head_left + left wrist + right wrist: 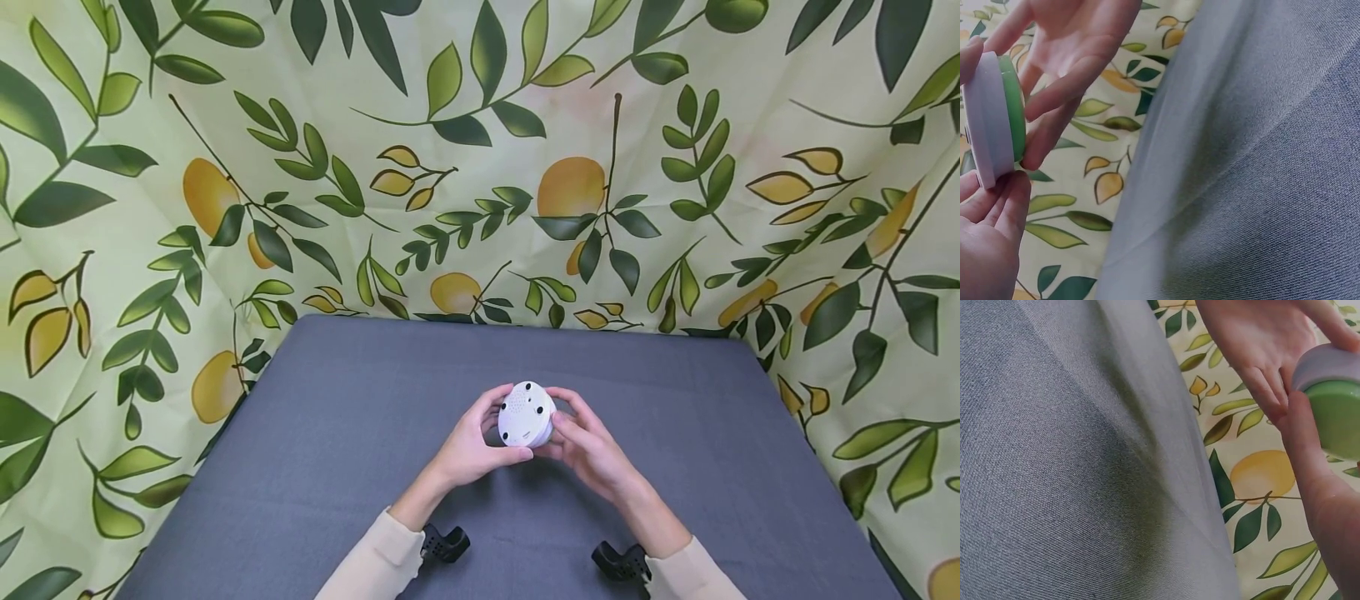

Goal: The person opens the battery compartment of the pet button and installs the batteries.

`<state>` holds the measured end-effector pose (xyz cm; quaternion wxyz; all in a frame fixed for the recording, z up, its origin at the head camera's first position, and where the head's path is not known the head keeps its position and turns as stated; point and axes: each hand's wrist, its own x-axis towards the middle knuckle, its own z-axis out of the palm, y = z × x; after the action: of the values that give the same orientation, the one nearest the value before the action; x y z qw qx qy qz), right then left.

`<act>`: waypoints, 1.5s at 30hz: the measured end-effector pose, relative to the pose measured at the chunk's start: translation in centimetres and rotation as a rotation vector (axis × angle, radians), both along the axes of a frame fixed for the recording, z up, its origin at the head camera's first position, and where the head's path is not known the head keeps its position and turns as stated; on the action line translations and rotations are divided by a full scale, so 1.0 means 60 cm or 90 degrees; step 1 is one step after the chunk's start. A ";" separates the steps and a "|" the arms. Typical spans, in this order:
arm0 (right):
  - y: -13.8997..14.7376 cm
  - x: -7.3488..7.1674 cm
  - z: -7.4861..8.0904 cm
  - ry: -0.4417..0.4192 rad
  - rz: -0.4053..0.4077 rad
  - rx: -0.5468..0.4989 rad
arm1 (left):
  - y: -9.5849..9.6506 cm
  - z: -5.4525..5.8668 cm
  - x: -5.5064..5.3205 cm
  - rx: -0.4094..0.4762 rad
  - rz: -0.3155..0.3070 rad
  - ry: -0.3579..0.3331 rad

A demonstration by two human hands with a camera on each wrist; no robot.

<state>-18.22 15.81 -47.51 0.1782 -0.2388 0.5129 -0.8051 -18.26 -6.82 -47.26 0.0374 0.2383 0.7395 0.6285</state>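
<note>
Over the middle of the table, both hands hold a round white-and-green device [527, 414]. Its white face, turned up toward the head camera, has small dark round feet and a patch of tiny holes. The green side [1015, 112] faces away from that camera; the right wrist view also shows this green part [1338, 419]. My left hand [472, 446] grips the left edge, thumb along the near rim and fingers at the far rim. At the right edge, my right hand [596, 450] holds it between thumb and fingers, some of them hidden behind it.
A grey-blue cloth covers the table [360, 400]. Behind and beside it hangs a leaf-and-fruit patterned curtain [480, 192]. Black wrist mounts stick out by the left sleeve [375, 562] and the right sleeve [690, 575].
</note>
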 end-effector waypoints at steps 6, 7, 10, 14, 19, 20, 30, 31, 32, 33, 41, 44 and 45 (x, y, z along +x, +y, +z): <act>0.001 0.002 0.002 0.012 -0.016 0.015 | -0.002 0.003 0.001 -0.027 -0.018 -0.005; 0.000 0.002 0.003 0.012 -0.028 0.028 | -0.004 0.004 0.002 -0.032 -0.020 -0.006; -0.001 0.004 0.009 0.010 -0.072 0.084 | -0.007 0.004 0.001 -0.035 -0.029 -0.007; -0.003 0.006 0.016 0.020 -0.137 0.182 | -0.010 0.006 -0.001 -0.025 -0.033 0.007; -0.007 0.007 0.023 0.072 -0.208 0.307 | -0.011 0.016 -0.001 -0.037 -0.021 0.032; -0.009 0.008 0.024 0.082 -0.218 0.327 | -0.011 0.017 -0.002 -0.044 -0.021 0.040; -0.020 0.019 0.040 0.152 -0.271 0.467 | -0.001 0.017 -0.004 -0.108 -0.045 0.059; -0.021 0.019 0.041 0.155 -0.275 0.474 | 0.000 0.018 -0.003 -0.114 -0.043 0.057; -0.022 0.020 0.042 0.157 -0.278 0.478 | 0.000 0.017 -0.003 -0.116 -0.041 0.056; -0.023 0.020 0.042 0.160 -0.280 0.481 | 0.001 0.017 -0.003 -0.117 -0.037 0.055; -0.016 0.021 0.040 0.176 -0.263 0.431 | -0.004 0.013 -0.006 -0.060 -0.014 0.048; -0.009 0.020 0.037 0.161 -0.244 0.373 | -0.008 0.012 -0.007 -0.025 -0.007 0.042; -0.006 0.018 0.035 0.149 -0.234 0.350 | -0.010 0.013 -0.008 -0.012 -0.005 0.040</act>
<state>-17.13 15.46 -45.40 0.0280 -0.1766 0.7619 -0.6226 -18.72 -7.41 -46.50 0.0185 0.2605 0.7452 0.6136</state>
